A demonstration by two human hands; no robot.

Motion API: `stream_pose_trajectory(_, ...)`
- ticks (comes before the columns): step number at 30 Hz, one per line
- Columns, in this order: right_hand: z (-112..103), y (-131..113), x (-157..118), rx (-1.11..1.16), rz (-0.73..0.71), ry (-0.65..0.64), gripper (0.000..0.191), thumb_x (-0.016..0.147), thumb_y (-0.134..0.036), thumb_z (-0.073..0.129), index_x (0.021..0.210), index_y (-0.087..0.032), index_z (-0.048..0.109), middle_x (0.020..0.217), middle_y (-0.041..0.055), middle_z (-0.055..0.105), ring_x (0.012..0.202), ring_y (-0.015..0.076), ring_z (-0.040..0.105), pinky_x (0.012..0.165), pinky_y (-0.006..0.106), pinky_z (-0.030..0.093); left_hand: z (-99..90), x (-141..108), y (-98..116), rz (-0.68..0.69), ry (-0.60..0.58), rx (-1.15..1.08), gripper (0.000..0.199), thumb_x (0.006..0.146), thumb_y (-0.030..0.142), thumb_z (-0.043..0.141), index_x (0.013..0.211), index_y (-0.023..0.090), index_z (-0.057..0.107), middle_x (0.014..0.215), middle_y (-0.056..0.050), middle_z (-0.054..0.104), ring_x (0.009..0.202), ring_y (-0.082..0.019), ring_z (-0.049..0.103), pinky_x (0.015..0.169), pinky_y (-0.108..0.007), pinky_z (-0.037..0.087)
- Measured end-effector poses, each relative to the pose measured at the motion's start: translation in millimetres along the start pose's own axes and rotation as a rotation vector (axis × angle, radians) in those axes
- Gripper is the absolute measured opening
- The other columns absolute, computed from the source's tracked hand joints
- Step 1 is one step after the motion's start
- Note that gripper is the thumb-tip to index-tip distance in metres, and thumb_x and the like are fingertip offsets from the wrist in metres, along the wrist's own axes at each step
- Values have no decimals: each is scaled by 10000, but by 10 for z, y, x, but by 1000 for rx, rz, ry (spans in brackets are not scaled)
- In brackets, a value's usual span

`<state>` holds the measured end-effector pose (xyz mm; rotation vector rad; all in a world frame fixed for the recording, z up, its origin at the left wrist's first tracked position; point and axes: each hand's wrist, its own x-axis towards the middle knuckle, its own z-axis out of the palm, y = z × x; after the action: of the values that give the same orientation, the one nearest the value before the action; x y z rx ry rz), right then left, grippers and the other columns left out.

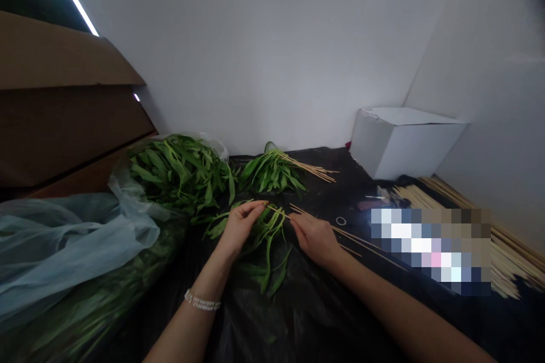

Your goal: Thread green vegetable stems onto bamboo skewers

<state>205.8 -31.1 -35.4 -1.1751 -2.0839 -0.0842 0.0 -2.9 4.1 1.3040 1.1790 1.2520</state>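
The left hand (244,222) pinches at one end of a stick (288,216); the right hand (315,235) grasps it at the left's four o'clock. Leaves (269,255) hang between them. From there, a bunch (275,173) lies at twelve, a bagged heap (183,173) at ten, a white box (383,144) at two.

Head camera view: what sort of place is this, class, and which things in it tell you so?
Probably a makeshift indoor work corner: heaped leafy greens and long thin sticks lie around a dark sheet, close against a plain white wall.
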Motion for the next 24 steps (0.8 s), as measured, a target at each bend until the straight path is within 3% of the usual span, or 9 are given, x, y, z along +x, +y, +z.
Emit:
stream_pose_trajectory(14,20,12,-10,1,-4,3,273,984,-238,398,1059,-176,652,895,70,712,825,174,672,747,262,485,-2,8,-15,-11,-21,9,384,653,448,795,914,167,781,972,-93,762,897,-233,684,858,-328,507)
stream_pose_trajectory(24,23,7,-16,-15,-12,-21,263,984,-226,396,1040,-176,648,812,54,688,773,169,654,706,255,458,12,-5,2,-2,-26,47,385,648,444,792,897,151,780,973,-103,761,914,-250,681,896,-364,501)
